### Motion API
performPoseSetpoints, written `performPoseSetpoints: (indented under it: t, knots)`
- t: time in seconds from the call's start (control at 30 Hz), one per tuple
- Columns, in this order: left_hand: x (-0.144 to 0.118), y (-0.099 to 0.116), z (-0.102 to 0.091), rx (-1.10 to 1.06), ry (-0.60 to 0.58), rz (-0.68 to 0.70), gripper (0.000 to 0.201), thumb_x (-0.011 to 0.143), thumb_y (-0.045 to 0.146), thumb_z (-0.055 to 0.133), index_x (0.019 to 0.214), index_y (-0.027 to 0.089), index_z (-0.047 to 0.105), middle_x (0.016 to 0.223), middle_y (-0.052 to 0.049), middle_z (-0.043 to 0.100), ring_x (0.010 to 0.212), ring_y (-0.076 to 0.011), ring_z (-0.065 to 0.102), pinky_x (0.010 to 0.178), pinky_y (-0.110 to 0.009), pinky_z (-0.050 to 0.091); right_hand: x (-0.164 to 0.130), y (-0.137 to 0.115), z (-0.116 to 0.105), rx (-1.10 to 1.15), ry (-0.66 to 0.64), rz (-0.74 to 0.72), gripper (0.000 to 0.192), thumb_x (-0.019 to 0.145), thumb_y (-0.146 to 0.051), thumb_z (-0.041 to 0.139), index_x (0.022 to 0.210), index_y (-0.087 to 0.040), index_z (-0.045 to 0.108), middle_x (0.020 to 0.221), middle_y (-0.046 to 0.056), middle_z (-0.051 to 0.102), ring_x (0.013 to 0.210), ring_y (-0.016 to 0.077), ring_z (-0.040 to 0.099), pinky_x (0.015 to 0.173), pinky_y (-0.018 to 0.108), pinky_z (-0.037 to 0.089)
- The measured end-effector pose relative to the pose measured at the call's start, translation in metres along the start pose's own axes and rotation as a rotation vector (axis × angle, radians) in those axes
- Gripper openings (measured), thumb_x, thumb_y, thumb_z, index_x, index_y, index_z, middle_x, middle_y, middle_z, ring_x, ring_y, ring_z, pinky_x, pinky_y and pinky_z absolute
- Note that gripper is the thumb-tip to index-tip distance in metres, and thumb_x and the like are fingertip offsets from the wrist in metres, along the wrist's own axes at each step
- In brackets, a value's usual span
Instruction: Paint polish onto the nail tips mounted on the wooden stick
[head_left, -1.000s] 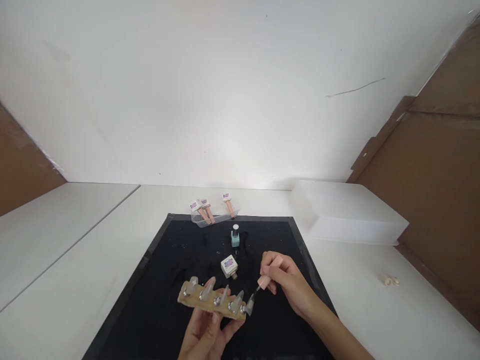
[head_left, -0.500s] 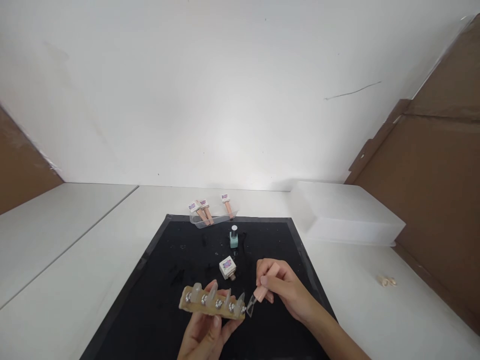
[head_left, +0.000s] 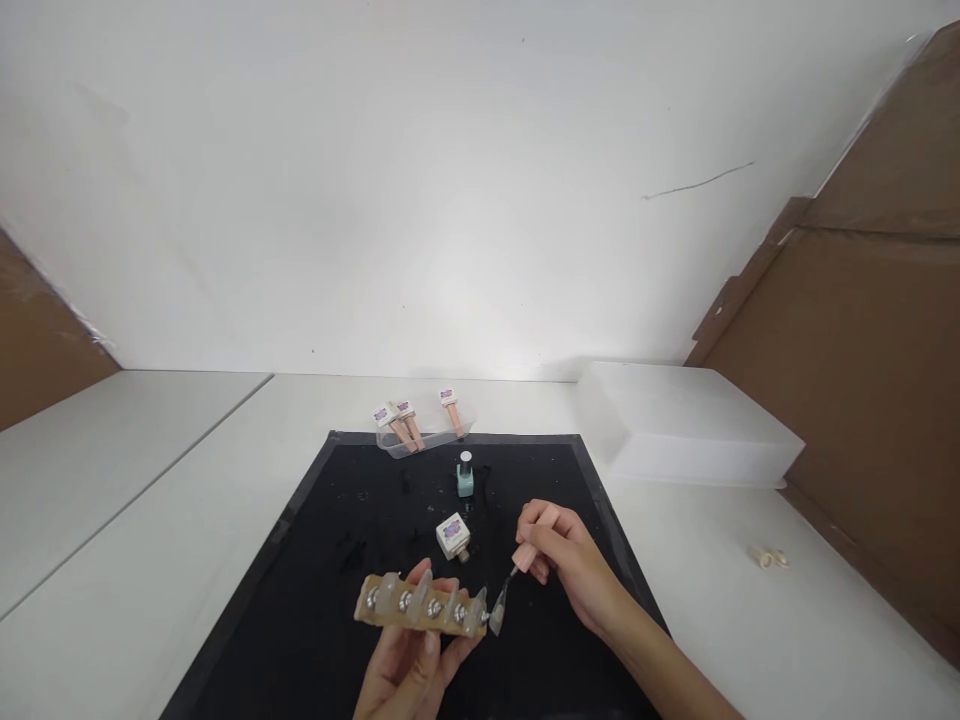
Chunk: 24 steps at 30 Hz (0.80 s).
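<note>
Left hand (head_left: 409,668), palm up near the mat's near edge, closed around a tan nail-tip holder (head_left: 420,607); long axis running left to right, roughly parallel to that edge, right end tilted slightly lower. Clear nail tips (head_left: 424,585) standing off metal studs, pointing up and away toward the wall; rightmost tip (head_left: 497,612) angled out to the right. Right hand (head_left: 564,558) pinched shut on a peach brush cap (head_left: 528,550), brush pointing down-left, tip at that rightmost nail. On the black mat (head_left: 322,560): open white polish bottle (head_left: 453,534) just beyond the holder, mint bottle (head_left: 466,475) farther back. Clear tray (head_left: 420,440) with three peach-capped bottles at the mat's far edge.
</note>
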<state>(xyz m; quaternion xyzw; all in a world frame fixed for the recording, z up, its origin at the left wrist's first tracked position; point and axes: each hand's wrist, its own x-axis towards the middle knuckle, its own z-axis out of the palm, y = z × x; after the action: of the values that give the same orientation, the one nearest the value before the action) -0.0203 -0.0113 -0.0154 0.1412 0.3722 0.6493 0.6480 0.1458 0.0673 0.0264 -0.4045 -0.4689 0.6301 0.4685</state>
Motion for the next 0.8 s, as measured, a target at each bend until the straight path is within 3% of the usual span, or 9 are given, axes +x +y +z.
performPoseSetpoints:
  t: [0.33,0.6,0.8]
  knots:
    - [0.000,0.000,0.005,-0.001,-0.005,0.030,0.037,0.067,0.034,0.072,0.103,0.038,0.067,0.100,-0.002,0.070,0.102,-0.0287,0.060,0.085,-0.046,0.051,-0.005,-0.001,0.004,0.009,-0.155,0.033,0.020,0.069,-0.030,0.065,0.059,-0.014,0.059,0.049,-0.002,0.056,0.038,0.0060,0.036,0.040,0.021,0.028]
    - [0.007,-0.002,-0.007,-0.005,-0.036,-0.053,0.036,0.070,0.033,0.069,0.105,0.041,0.065,0.105,-0.001,0.071,0.112,-0.0313,0.055,0.096,-0.055,0.039,-0.001,0.001,0.003,-0.047,-0.038,0.039,0.013,0.070,-0.022,0.062,0.059,-0.016,0.058,0.050,-0.002,0.060,0.039,0.0070,0.037,0.040,0.020,0.029]
    - [0.017,-0.008,-0.023,-0.058,-0.058,-0.121,0.039,0.071,0.033,0.069,0.107,0.044,0.062,0.109,0.000,0.070,0.133,-0.0319,0.029,0.102,-0.057,0.031,0.001,0.003,0.001,-0.023,0.020,-0.003,0.012,0.071,-0.020,0.058,0.060,-0.016,0.058,0.049,-0.004,0.055,0.039,0.0064,0.035,0.041,0.020,0.027]
